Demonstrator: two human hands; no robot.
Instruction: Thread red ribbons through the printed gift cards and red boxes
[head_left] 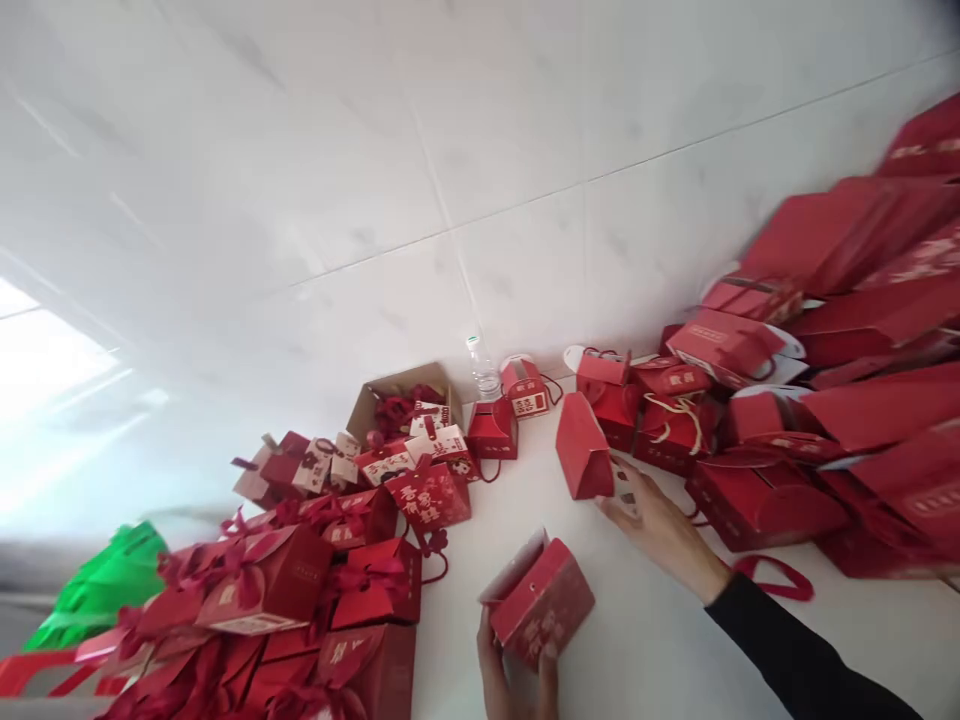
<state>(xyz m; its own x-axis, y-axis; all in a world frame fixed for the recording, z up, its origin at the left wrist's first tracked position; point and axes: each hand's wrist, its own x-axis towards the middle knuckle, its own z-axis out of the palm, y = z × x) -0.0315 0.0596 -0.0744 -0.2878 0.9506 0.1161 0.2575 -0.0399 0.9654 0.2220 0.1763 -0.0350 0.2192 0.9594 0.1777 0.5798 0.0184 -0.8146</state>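
The left hand [499, 680] cupped a red cardboard box with pale printing [546, 605]. Ahead and to its right, the right hand [654, 518] gripped a plain red, gable-topped cardboard box [581, 450] — seemingly a two-box handling step, calling for light, steady pressure next.

Red boxes [266, 575] lie in piles at both sides of a white table [457, 590].
The left hand [498, 680] holds one flap-top box [546, 605], opened; the right hand [654, 520] holds a roof-shaped box [579, 450]. Behind them, near the tiled wall [525, 130], a clear bottle [484, 374] is standing.
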